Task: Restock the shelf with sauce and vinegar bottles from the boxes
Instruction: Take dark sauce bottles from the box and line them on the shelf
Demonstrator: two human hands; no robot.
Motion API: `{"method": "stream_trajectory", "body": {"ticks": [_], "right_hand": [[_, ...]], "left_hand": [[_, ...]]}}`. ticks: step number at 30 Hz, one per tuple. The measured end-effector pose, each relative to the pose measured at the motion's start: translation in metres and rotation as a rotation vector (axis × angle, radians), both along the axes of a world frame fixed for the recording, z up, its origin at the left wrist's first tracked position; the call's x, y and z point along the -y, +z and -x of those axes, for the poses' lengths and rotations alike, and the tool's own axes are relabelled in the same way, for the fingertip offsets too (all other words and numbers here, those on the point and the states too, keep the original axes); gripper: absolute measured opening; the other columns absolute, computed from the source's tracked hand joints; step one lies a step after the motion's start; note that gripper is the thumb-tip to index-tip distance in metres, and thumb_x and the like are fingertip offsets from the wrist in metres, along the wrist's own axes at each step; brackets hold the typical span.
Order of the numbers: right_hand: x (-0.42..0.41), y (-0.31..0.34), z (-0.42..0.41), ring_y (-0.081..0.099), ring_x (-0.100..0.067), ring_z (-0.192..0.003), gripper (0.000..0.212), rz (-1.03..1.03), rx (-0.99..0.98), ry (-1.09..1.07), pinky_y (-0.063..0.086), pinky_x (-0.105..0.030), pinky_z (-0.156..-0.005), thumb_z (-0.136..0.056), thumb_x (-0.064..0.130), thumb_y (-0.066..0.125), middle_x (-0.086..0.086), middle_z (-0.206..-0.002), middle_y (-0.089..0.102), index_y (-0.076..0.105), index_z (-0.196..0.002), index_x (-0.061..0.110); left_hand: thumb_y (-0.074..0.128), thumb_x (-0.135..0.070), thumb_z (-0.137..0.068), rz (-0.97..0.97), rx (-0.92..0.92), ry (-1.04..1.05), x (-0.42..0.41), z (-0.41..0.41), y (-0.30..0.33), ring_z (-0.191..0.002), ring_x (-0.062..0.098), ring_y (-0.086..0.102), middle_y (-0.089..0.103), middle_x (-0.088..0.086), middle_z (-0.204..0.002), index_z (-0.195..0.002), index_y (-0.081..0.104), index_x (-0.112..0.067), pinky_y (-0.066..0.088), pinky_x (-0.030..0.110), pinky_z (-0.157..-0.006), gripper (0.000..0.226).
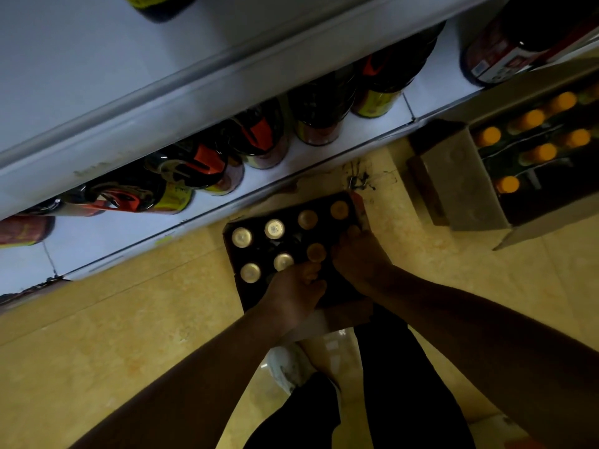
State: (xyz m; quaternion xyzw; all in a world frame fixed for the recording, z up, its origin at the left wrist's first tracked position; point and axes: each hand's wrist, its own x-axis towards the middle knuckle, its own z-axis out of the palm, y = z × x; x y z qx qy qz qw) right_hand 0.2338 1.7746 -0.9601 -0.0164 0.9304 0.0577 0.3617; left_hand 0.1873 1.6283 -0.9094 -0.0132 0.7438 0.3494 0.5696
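While both hands reach down into it, the open brown cardboard box (293,251) of dark bottles sits on the yellowish tiled floor (136,335), just in front of the bottom shelf. Seven round gold caps (274,229) show inside it, in two rows, the bottles standing upright. The left hand (296,291) is inside the near edge of the box with its fingers curled beside a gold cap, but blur and shadow hide whether it actually grips a bottle. The right hand (358,254) is at the box's right end, fingers bent down among the bottles; what it holds, if anything, cannot be made out either.

Beyond the box, the white metal bottom shelf (324,157) carries a row of dark sauce bottles with red and yellow labels (259,137), packed side by side. A higher white shelf (97,59) overhangs them. To the right, well apart from the first box, a second cardboard box (466,186) stands open, holding bottles with orange caps (539,152). A white shoe (287,367) and dark trouser legs (405,400) show below the arms.
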Motion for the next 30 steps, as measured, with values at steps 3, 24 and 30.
{"method": "stream_trajectory", "body": {"ticks": [3, 24, 30], "right_hand": [[0.002, 0.007, -0.007, 0.058, -0.021, -0.059, 0.027, -0.022, 0.015, -0.008, 0.052, -0.034, -0.056, -0.042, 0.033, 0.09, 0.0, -0.056, 0.059, 0.066, -0.051, 0.023], [0.005, 0.24, 0.002, 0.056, -0.027, -0.107, 0.034, 0.269, -0.181, -0.128, 0.032, -0.031, -0.068, -0.096, 0.029, 0.047, -0.012, -0.129, 0.049, 0.051, -0.127, 0.014], [0.003, 0.343, 0.022, 0.054, -0.027, -0.112, 0.043, 0.264, -0.175, -0.122, 0.031, -0.028, -0.068, -0.091, 0.034, 0.057, -0.009, -0.128, 0.05, 0.052, -0.129, 0.015]], "left_hand": [[0.055, -0.006, -0.098, 0.002, 0.009, 0.02, 0.0, -0.004, 0.004, -0.086, -0.003, 0.053, 0.058, -0.009, -0.103, -0.134, 0.054, -0.006, 0.042, -0.001, -0.065, 0.036], [0.069, -0.006, -0.081, -0.156, -0.351, -0.295, -0.006, 0.005, 0.149, -0.123, 0.026, 0.055, 0.06, 0.01, -0.13, -0.133, 0.054, -0.011, 0.045, 0.034, -0.098, 0.055], [0.065, -0.049, -0.073, -0.32, -0.45, -0.198, 0.0, 0.009, 0.214, -0.116, 0.019, 0.059, 0.063, 0.001, -0.124, -0.129, 0.057, -0.017, 0.05, 0.044, -0.095, 0.065]]}}
